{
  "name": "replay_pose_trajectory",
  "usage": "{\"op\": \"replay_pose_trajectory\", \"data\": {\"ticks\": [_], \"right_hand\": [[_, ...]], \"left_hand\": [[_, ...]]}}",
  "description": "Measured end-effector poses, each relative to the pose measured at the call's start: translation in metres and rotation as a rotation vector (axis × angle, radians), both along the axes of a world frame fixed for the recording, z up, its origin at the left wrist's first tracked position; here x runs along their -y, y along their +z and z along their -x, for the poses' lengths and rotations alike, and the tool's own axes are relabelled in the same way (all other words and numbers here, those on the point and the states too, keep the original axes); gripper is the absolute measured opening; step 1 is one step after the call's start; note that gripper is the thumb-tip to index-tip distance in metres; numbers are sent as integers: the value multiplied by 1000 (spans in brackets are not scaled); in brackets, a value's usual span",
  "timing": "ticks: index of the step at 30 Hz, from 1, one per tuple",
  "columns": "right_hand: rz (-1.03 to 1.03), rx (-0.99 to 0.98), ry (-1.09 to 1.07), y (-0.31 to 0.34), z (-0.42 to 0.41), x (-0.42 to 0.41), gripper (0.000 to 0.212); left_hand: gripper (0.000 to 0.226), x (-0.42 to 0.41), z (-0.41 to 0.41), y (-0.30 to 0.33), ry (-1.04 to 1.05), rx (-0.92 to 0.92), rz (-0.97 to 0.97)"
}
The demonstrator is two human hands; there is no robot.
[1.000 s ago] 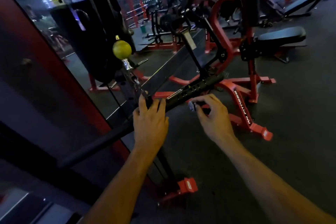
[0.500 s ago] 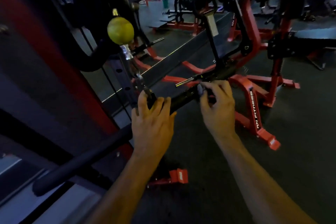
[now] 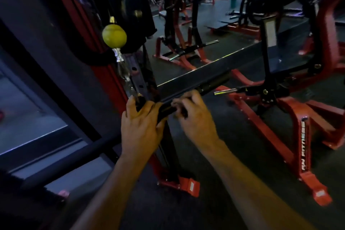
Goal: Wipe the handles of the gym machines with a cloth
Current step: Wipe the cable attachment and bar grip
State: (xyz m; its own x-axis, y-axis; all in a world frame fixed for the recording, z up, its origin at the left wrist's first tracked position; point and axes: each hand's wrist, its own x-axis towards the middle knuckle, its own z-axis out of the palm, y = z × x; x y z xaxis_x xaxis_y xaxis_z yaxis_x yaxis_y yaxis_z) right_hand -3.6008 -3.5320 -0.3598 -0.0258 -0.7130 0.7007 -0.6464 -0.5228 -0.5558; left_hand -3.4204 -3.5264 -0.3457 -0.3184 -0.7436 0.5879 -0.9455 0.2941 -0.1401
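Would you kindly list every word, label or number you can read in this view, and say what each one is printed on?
"AN FITNESS": white letters running up the red machine leg on the right; the first letters are uncertain.
White placard on the black upright: print too blurred to read.
Pale stickers on the red floor feet: too small to read.

Dim, bluish gym light; soft motion blur throughout; wide-angle bending at edges.

Bar [image 3: 214, 83] under both hands hidden
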Motion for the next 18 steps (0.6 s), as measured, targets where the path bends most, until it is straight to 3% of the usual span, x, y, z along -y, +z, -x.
{"op": "replay_pose_trajectory", "data": {"ticks": [4, 7, 11, 18], "right_hand": [[-107, 96, -157, 15, 77, 23, 21], [-166, 47, -158, 21, 94, 28, 15], [-272, 8, -40, 21, 63, 12, 18], [-152, -59, 149, 18, 41, -5, 22]], "left_hand": [[45, -9, 13, 5, -3, 20, -1], [44, -17, 32, 7, 22, 1, 20], [45, -19, 53, 8, 71, 1, 37], [38, -14, 66, 8, 27, -98, 45]]}}
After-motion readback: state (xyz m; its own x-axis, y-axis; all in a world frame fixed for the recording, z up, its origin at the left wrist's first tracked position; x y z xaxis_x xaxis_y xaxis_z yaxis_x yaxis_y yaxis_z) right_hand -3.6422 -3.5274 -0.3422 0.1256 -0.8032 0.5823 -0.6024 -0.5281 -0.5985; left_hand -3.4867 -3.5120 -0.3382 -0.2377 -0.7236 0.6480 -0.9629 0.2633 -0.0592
